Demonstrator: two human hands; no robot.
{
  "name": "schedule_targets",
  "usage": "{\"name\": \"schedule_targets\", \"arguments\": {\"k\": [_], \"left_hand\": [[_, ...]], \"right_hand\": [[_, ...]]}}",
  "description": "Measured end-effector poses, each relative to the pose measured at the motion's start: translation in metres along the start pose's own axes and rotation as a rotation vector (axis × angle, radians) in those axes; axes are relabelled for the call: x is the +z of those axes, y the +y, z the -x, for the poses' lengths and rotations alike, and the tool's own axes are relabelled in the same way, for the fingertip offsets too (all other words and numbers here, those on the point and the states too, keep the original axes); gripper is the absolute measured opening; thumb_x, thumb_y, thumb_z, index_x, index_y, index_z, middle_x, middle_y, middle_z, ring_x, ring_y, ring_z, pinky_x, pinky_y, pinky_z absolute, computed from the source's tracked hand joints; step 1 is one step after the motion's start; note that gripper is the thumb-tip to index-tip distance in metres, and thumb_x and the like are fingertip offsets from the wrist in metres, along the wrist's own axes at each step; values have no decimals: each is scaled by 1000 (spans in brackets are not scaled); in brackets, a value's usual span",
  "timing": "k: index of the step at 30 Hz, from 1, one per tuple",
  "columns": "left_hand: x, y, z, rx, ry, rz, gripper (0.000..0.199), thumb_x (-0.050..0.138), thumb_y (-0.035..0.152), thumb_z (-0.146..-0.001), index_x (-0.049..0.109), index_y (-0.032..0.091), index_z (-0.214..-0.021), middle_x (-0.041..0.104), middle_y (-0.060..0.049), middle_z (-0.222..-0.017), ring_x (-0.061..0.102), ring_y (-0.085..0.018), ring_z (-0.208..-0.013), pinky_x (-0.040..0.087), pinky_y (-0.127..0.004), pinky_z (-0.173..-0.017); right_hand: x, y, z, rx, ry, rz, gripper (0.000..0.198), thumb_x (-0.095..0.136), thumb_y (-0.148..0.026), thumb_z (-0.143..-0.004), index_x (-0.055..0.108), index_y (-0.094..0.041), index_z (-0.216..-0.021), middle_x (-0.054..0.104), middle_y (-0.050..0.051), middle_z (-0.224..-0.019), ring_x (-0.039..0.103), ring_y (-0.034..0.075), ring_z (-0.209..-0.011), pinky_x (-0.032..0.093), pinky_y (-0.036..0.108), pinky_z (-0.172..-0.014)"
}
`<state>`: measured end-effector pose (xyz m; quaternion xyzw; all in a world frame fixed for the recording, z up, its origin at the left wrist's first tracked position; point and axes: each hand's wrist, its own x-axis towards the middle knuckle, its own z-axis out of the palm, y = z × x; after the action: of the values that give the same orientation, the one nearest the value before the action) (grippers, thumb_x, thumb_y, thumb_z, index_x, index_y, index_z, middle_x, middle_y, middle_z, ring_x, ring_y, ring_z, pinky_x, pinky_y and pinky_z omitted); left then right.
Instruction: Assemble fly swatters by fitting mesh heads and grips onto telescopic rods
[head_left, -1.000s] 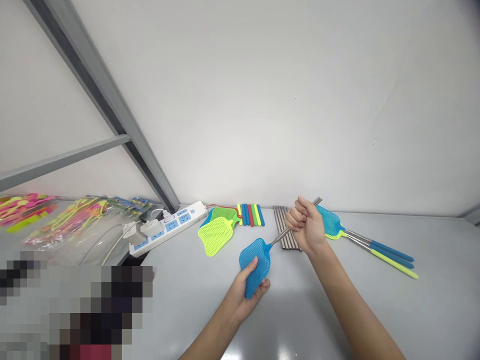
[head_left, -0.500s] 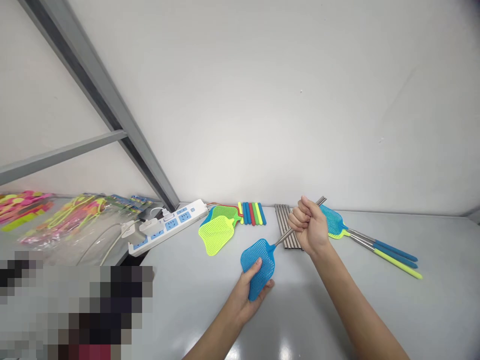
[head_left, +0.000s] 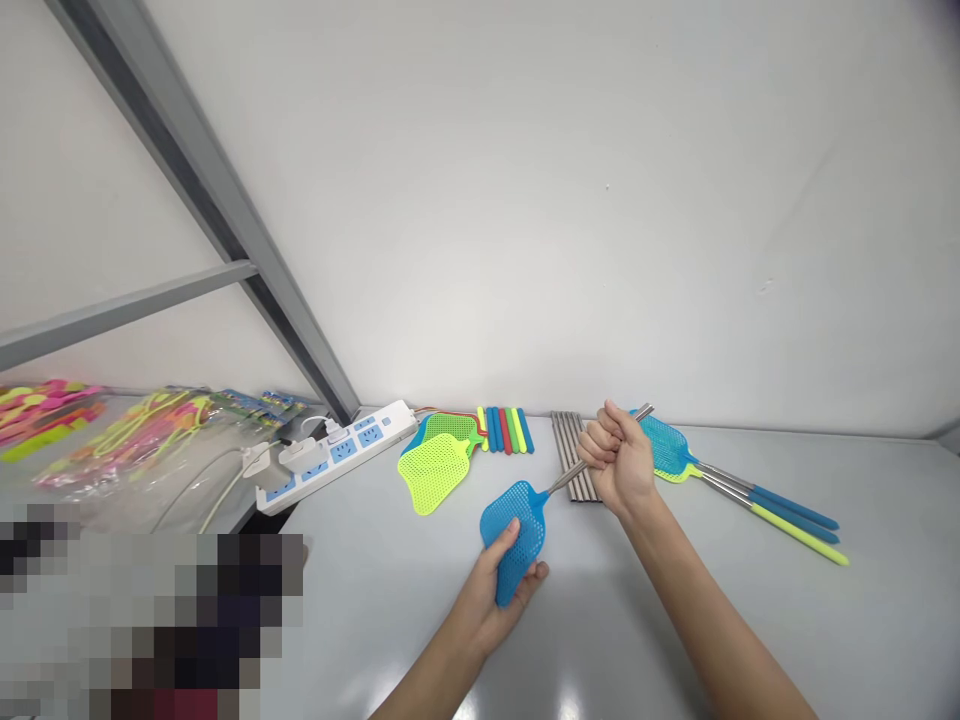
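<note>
The right hand hides the middle of a metal rod in its grip and covers part of the row of rods by the back edge of the bench. The left hand lies partly behind a blue swatter head, its thumb covering some mesh. Both forearms are cut off below. Large blurred squares mask the bench's left edge toward the front. Patterned packets beyond are too small to make out.
</note>
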<state>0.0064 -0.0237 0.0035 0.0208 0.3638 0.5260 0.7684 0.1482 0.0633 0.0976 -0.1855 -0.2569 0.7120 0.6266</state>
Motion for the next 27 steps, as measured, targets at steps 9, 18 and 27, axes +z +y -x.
{"name": "schedule_targets", "arguments": {"k": [9, 18, 27], "left_hand": [[0, 2, 1, -11, -2, -1, 17, 60, 26, -67, 50, 14, -61, 50, 2, -46, 45, -8, -43, 44, -28, -58], [1, 1, 1, -7, 8, -16, 15, 62, 23, -65, 49, 14, -67, 53, 2, -51, 45, -7, -44, 44, -28, -57], [-2, 1, -2, -26, -5, -9, 16, 62, 24, -65, 51, 14, -70, 56, 0, -56, 49, -9, -47, 44, -28, -58]], "right_hand": [[6, 3, -1, 8, -23, -19, 36, 44, -29, -76, 24, -18, -49, 12, -9, -42, 9, 5, -34, 13, 16, -29], [11, 2, 2, -17, -14, 4, 33, 46, -26, -76, 27, -18, -50, 13, -9, -43, 10, 4, -34, 15, 15, -29], [16, -6, 5, -1, -7, -1, 32, 47, -28, -75, 30, -18, -50, 17, -8, -44, 17, 5, -35, 22, 16, -32]]}}
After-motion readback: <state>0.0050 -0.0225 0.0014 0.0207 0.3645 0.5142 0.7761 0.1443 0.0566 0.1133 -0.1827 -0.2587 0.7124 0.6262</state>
